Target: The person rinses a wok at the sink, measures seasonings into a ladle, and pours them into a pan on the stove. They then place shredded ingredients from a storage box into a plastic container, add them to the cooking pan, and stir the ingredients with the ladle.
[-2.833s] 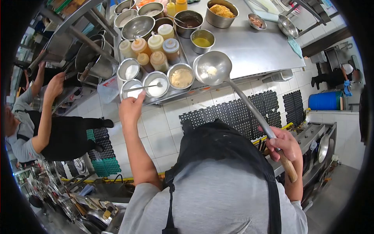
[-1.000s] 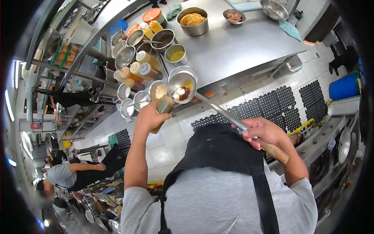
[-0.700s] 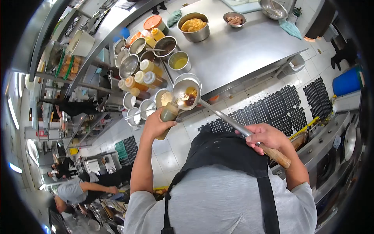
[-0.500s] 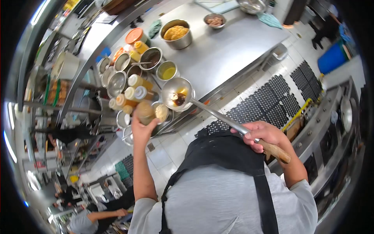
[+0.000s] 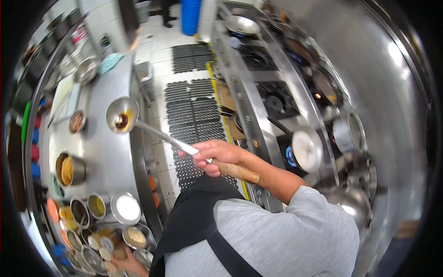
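Observation:
My right hand (image 5: 215, 156) is wrapped round the handle of a long metal ladle (image 5: 161, 135) with a wooden grip end. Its bowl hangs over the edge of the steel counter (image 5: 108, 157), holding dark sauce and some yellow liquid. Low in the view, my left hand (image 5: 131, 264) is closed round a brownish bottle (image 5: 121, 252), partly hidden, among other squeeze bottles (image 5: 107, 242). Beside it stands a metal container of pale cream-coloured food (image 5: 135, 237).
Pots of white contents (image 5: 127, 207) and yellow-green liquid (image 5: 97, 207) stand near the bottles. Farther along are a pot of orange-yellow food (image 5: 68, 170) and a small bowl (image 5: 77, 122). On the right, a lit stove holds a white-filled pan (image 5: 306, 148). Black mats (image 5: 194, 108) cover the floor.
My view has swung right toward the stove. The ladle stays in my right hand, its bowl now away from the pots. My left hand, with the bottle, is lower among the containers.

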`<state>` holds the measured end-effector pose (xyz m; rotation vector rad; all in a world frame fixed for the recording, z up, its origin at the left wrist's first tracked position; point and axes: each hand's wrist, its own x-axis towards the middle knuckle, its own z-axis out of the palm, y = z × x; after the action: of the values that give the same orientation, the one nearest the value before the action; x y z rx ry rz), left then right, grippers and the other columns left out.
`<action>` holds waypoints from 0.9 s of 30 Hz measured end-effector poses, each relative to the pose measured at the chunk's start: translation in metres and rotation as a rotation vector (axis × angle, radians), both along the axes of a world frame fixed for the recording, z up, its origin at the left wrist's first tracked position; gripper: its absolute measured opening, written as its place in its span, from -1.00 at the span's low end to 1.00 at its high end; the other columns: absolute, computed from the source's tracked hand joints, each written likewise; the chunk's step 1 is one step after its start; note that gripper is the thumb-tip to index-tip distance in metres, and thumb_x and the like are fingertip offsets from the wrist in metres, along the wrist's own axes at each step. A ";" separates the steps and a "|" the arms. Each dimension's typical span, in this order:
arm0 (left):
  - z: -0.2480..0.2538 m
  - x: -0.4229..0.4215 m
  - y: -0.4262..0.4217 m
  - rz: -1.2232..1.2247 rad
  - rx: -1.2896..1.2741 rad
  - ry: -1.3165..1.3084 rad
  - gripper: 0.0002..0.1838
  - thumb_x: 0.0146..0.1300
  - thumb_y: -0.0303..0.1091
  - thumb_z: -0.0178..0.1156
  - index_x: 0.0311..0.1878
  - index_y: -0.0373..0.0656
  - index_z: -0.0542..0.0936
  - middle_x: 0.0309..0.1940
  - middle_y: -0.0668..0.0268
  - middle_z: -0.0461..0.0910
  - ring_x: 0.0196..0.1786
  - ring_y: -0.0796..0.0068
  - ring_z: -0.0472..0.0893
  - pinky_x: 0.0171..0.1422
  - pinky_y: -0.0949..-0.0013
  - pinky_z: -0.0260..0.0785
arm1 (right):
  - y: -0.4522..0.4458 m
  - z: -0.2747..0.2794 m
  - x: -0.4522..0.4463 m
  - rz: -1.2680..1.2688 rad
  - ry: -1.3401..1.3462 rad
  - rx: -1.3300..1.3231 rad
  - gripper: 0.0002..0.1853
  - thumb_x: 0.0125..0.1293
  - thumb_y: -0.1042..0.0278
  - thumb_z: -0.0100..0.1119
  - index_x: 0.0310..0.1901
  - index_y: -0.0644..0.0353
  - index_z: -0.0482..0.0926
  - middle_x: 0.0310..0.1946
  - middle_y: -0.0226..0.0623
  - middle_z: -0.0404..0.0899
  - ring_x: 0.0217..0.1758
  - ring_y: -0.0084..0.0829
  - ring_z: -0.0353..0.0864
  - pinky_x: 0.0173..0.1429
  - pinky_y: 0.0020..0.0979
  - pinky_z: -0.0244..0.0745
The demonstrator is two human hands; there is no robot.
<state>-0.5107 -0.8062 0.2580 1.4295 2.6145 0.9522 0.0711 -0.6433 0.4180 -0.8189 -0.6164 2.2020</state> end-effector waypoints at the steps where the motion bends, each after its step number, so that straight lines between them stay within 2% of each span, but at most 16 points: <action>1: -0.009 -0.008 -0.001 -0.062 0.097 -0.087 -0.28 0.19 -0.17 0.49 0.35 -0.26 0.43 0.30 0.00 0.50 0.28 0.06 0.54 0.46 0.10 0.30 | -0.009 -0.007 0.013 -0.099 0.036 0.025 -0.56 0.54 0.36 0.05 0.39 0.22 0.39 -0.40 -0.48 0.38 -0.59 -0.66 0.39 -0.52 -0.51 0.38; 3: -0.041 -0.044 -0.002 -0.034 0.151 0.403 -0.30 0.25 -0.14 0.43 0.31 -0.31 0.37 0.06 0.02 0.59 -0.03 0.12 0.62 0.11 0.21 0.51 | -0.035 0.001 0.035 -0.314 -0.019 0.078 -0.56 0.54 0.37 0.05 0.39 0.21 0.38 -0.40 -0.47 0.39 -0.59 -0.67 0.39 -0.51 -0.51 0.39; 6: 0.076 0.073 0.062 -0.188 0.491 0.447 -0.46 0.20 -0.12 0.53 0.09 -0.27 0.61 -0.12 0.05 0.67 -0.11 -0.01 0.66 0.06 0.02 0.55 | -0.083 0.003 0.066 -0.647 -0.090 0.120 -0.53 0.52 0.39 0.05 0.41 0.20 0.33 -0.40 -0.45 0.39 -0.60 -0.64 0.40 -0.51 -0.50 0.39; 9: 0.109 0.112 0.120 -0.355 0.361 -0.037 -0.36 0.13 -0.21 0.59 0.17 -0.36 0.53 -0.13 0.06 0.65 -0.09 0.00 0.65 0.09 0.09 0.55 | -0.138 -0.002 0.086 -0.982 -0.198 0.118 -0.50 0.49 0.35 0.11 0.42 0.20 0.34 -0.39 -0.44 0.40 -0.61 -0.60 0.40 -0.49 -0.48 0.41; 10: 0.124 0.136 0.143 -0.416 0.402 0.246 -0.62 0.26 -0.18 0.48 -0.12 -0.30 0.59 -0.35 0.16 0.59 -0.30 0.12 0.59 -0.08 0.14 0.52 | -0.157 -0.007 0.092 -1.083 -0.275 0.101 -0.49 0.49 0.34 0.12 0.41 0.19 0.34 -0.39 -0.44 0.41 -0.60 -0.60 0.41 -0.48 -0.47 0.41; 13: 0.085 0.117 0.226 -0.613 0.082 0.007 -0.41 0.34 -0.17 0.38 0.34 -0.21 0.46 0.32 0.08 0.49 0.28 0.10 0.53 0.46 0.12 0.27 | -0.213 -0.020 0.100 -1.377 -0.405 0.009 -0.50 0.47 0.33 0.15 0.39 0.19 0.35 -0.38 -0.44 0.43 -0.55 -0.59 0.43 -0.47 -0.45 0.42; 16: 0.084 0.190 0.273 -0.842 0.123 -0.111 -0.44 0.31 -0.29 0.39 0.31 -0.26 0.47 0.28 0.15 0.53 0.35 0.19 0.46 0.51 0.11 0.19 | -0.262 -0.034 0.103 -1.570 -0.446 -0.113 -0.57 0.45 0.32 0.21 0.28 0.18 0.41 -0.39 -0.43 0.43 -0.53 -0.56 0.43 -0.46 -0.43 0.40; 18: 0.083 0.247 0.287 -0.979 0.019 -0.195 -0.50 0.39 -0.26 0.32 0.31 -0.23 0.49 0.29 0.24 0.53 0.37 0.28 0.44 0.54 0.15 0.13 | -0.288 -0.051 0.106 -1.671 -0.437 -0.178 -0.59 0.45 0.32 0.21 0.27 0.18 0.41 -0.41 -0.43 0.42 -0.54 -0.55 0.42 -0.46 -0.42 0.38; 20: 0.089 0.308 0.288 -1.187 -0.100 -0.263 -0.54 0.39 -0.29 0.32 0.28 -0.23 0.52 0.31 0.13 0.50 0.40 0.27 0.43 0.54 0.16 0.15 | -0.308 -0.067 0.112 -1.751 -0.381 -0.210 -0.59 0.45 0.33 0.21 0.26 0.18 0.41 -0.41 -0.42 0.42 -0.54 -0.54 0.40 -0.46 -0.41 0.37; 22: 0.079 0.359 0.281 -1.406 -0.114 -0.489 -0.55 0.30 -0.40 0.35 0.24 -0.24 0.54 0.28 0.11 0.50 0.41 0.20 0.43 0.55 0.15 0.14 | -0.318 -0.075 0.114 -1.815 -0.298 -0.215 -0.63 0.48 0.32 0.17 0.25 0.14 0.43 -0.42 -0.44 0.41 -0.55 -0.55 0.37 -0.47 -0.43 0.33; 24: 0.092 0.403 0.266 -1.626 -0.175 -0.249 -0.54 0.20 -0.48 0.37 0.19 -0.25 0.56 0.27 0.07 0.50 0.41 0.11 0.43 0.53 0.14 0.17 | -0.322 -0.080 0.118 -1.872 -0.266 -0.217 -0.64 0.50 0.31 0.15 0.26 0.12 0.44 -0.42 -0.45 0.41 -0.57 -0.57 0.35 -0.48 -0.44 0.32; 25: 0.092 0.421 0.257 -1.696 -0.237 -0.264 -0.54 0.15 -0.49 0.37 0.15 -0.25 0.56 0.27 0.03 0.49 0.41 0.07 0.43 0.51 0.13 0.20 | -0.322 -0.079 0.117 -1.893 -0.277 -0.223 -0.63 0.50 0.31 0.14 0.28 0.12 0.44 -0.42 -0.45 0.41 -0.57 -0.57 0.35 -0.48 -0.44 0.32; 26: 0.097 0.438 0.248 -1.767 -0.345 -0.262 -0.56 0.18 -0.41 0.38 0.14 -0.22 0.58 0.34 -0.02 0.44 0.42 -0.03 0.42 0.50 0.06 0.22 | -0.321 -0.079 0.116 -1.913 -0.287 -0.231 -0.62 0.51 0.30 0.14 0.29 0.12 0.44 -0.42 -0.45 0.41 -0.57 -0.57 0.34 -0.48 -0.44 0.32; 27: 0.093 0.450 0.241 -1.836 -0.392 -0.185 -0.57 0.22 -0.37 0.37 0.15 -0.23 0.59 0.37 -0.03 0.41 0.41 -0.03 0.42 0.44 0.08 0.30 | -0.320 -0.079 0.116 -1.934 -0.304 -0.235 -0.60 0.51 0.30 0.14 0.32 0.13 0.42 -0.42 -0.45 0.41 -0.57 -0.58 0.34 -0.48 -0.44 0.32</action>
<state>-0.0610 -0.5648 0.3507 2.2940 0.4623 0.1760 0.1866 -0.9633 0.3385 -1.0900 0.3541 0.3549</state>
